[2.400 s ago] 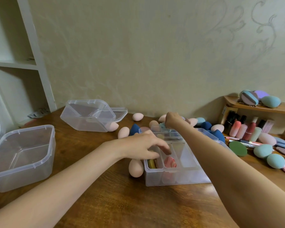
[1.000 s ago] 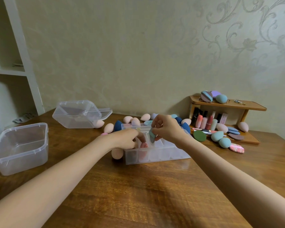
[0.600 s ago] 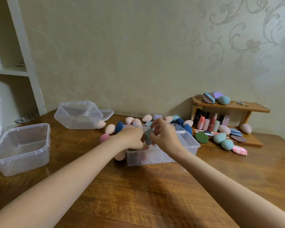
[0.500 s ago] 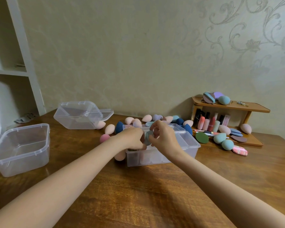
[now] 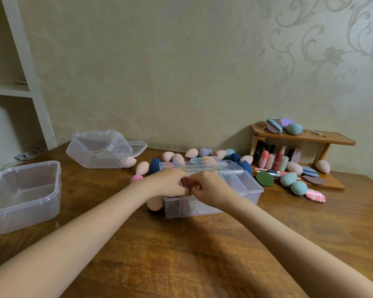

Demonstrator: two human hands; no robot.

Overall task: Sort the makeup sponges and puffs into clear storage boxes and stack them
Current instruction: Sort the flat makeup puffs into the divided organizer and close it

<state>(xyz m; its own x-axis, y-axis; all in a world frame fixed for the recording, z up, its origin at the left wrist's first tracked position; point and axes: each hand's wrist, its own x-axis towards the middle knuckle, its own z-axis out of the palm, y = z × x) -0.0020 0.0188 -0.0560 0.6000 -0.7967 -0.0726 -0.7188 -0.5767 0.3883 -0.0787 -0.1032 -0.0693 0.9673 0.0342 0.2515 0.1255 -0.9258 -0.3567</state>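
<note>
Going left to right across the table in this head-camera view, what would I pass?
Open clear box → tipped clear box → pink sponge → divided clear box under both hands → dark green sponge → wooden shelf.

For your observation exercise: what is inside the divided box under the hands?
Through the divided box wall, pinkish shapes show at its left end; right compartments look empty. Both hands cover the middle.
</note>
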